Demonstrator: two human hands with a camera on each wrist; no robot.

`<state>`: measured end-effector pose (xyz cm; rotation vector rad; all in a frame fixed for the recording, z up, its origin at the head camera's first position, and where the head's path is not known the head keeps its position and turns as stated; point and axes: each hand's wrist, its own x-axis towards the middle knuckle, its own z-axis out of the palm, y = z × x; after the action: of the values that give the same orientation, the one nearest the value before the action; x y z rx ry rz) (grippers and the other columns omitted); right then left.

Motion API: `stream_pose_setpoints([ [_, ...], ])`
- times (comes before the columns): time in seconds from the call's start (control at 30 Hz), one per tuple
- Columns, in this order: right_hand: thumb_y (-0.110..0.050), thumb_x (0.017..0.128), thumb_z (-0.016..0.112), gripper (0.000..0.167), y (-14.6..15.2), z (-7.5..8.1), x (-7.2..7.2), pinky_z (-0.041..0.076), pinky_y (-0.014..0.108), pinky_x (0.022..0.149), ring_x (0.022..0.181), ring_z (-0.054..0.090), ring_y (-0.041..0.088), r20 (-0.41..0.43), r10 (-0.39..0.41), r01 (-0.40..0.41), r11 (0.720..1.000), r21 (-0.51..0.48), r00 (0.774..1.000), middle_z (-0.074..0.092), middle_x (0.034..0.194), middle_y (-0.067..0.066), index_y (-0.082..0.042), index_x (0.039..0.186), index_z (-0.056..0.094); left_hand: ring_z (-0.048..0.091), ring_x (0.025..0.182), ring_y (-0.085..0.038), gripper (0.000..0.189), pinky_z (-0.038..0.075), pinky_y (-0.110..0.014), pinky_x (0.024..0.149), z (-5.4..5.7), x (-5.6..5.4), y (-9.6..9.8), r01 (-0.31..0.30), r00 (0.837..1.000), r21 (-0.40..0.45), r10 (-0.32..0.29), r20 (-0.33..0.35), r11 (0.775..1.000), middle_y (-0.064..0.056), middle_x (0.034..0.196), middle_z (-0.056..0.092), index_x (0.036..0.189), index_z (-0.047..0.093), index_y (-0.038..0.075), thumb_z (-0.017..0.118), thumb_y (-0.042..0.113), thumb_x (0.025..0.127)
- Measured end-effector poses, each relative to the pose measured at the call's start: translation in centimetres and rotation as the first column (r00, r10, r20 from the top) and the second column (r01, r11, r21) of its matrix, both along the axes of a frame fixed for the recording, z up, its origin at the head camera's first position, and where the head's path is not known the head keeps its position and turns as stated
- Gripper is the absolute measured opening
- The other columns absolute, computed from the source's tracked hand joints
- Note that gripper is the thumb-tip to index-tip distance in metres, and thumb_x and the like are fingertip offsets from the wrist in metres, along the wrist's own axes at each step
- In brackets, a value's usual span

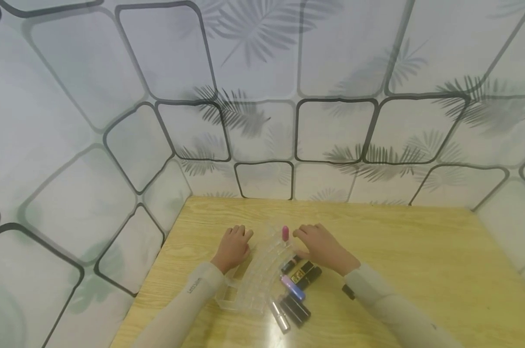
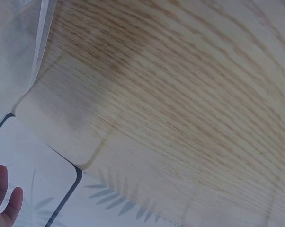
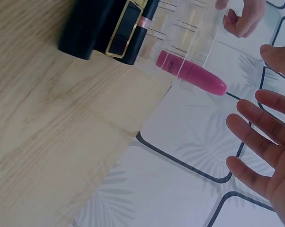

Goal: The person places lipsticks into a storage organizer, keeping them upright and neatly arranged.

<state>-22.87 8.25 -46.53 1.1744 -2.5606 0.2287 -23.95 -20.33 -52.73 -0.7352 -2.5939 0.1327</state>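
A clear tiered lipstick organizer (image 1: 255, 282) stands on the table, with a pink lipstick tube (image 3: 194, 73) upright in a compartment at its far end. My left hand (image 1: 233, 249) is at the organizer's left side, its fingers loosely bent and holding nothing; whether it touches the plastic I cannot tell. Only its fingertips (image 2: 7, 189) show in the left wrist view. My right hand (image 1: 323, 247) hovers just right of the pink tube, fingers spread and apart from it. Between that hand and the organizer lie a black-and-gold lipstick (image 1: 298, 275) and other dark tubes.
Nearer me lie a pink-to-blue tube (image 1: 293, 288), a silver tube (image 1: 279, 316) and black tubes (image 1: 295, 310). A small black piece (image 1: 348, 292) sits by the right sleeve. The wooden table (image 1: 427, 261) meets a patterned wall covering (image 1: 262, 130) at the back.
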Motion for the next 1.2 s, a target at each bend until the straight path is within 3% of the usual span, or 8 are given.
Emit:
stream_pose_setpoints([
  [0.23, -0.035, 0.073, 0.075, 0.042, 1.7, -0.8, 1.1, 0.048, 0.038, 0.081, 0.086, 0.062, 0.019, -0.035, 0.044, -0.042, 0.998, 0.043, 0.998, 0.065, 0.096, 0.004, -0.009, 0.103, 0.061, 0.045, 0.071, -0.018, 0.023, 0.041, -0.034, 0.069, -0.1, 0.0, 0.0, -0.01, 0.999, 0.009, 0.01, 0.034, 1.0, -0.003, 0.076, 0.046, 0.099, 0.055, 0.011, 0.061, 0.012, 0.077],
  [0.57, -0.029, 0.07, 0.077, 0.038, 3.6, -3.1, 2.4, 0.05, 0.039, 0.082, 0.084, 0.061, 0.015, 0.046, 0.094, -0.098, 0.99, 0.098, 0.995, 0.064, 0.092, 0.001, -0.009, 0.1, 0.065, 0.045, 0.071, -0.018, 0.022, 0.041, -0.034, 0.068, 0.2, 0.0, 0.0, -0.008, 0.999, 0.007, 0.007, 0.032, 1.0, -0.003, 0.076, 0.046, 0.098, 0.054, 0.01, 0.061, 0.012, 0.077],
  [0.8, -0.027, 0.07, 0.076, 0.038, 4.1, -4.5, 2.9, 0.05, 0.039, 0.081, 0.086, 0.061, 0.017, 0.037, 0.113, -0.116, 0.986, 0.117, 0.993, 0.066, 0.095, 0.003, -0.01, 0.103, 0.065, 0.044, 0.07, -0.018, 0.022, 0.04, -0.033, 0.068, 0.4, 0.1, 0.1, -0.006, 0.999, 0.013, 0.006, 0.034, 1.0, -0.002, 0.075, 0.046, 0.097, 0.054, 0.01, 0.061, 0.011, 0.076],
  [1.0, -0.021, 0.068, 0.076, 0.03, 4.0, -5.3, 3.1, 0.048, 0.034, 0.074, 0.077, 0.057, 0.013, 0.015, 0.136, -0.137, 0.985, 0.109, 0.991, 0.062, 0.086, -0.001, -0.013, 0.095, 0.064, 0.044, 0.07, -0.017, 0.021, 0.041, -0.033, 0.068, 0.3, 0.1, 0.1, -0.006, 0.999, 0.009, 0.005, 0.035, 1.0, -0.002, 0.075, 0.045, 0.096, 0.053, 0.01, 0.061, 0.012, 0.077],
  [1.2, -0.021, 0.071, 0.074, 0.026, 3.8, -5.7, 3.2, 0.049, 0.034, 0.076, 0.081, 0.058, 0.013, 0.037, 0.136, -0.139, 0.982, 0.131, 0.99, 0.063, 0.089, -0.001, -0.015, 0.094, 0.064, 0.042, 0.069, -0.016, 0.02, 0.04, -0.032, 0.068, 0.3, 0.1, 0.1, 0.0, 0.999, 0.021, 0.0, 0.033, 1.0, -0.001, 0.074, 0.044, 0.095, 0.053, 0.011, 0.061, 0.012, 0.077],
])
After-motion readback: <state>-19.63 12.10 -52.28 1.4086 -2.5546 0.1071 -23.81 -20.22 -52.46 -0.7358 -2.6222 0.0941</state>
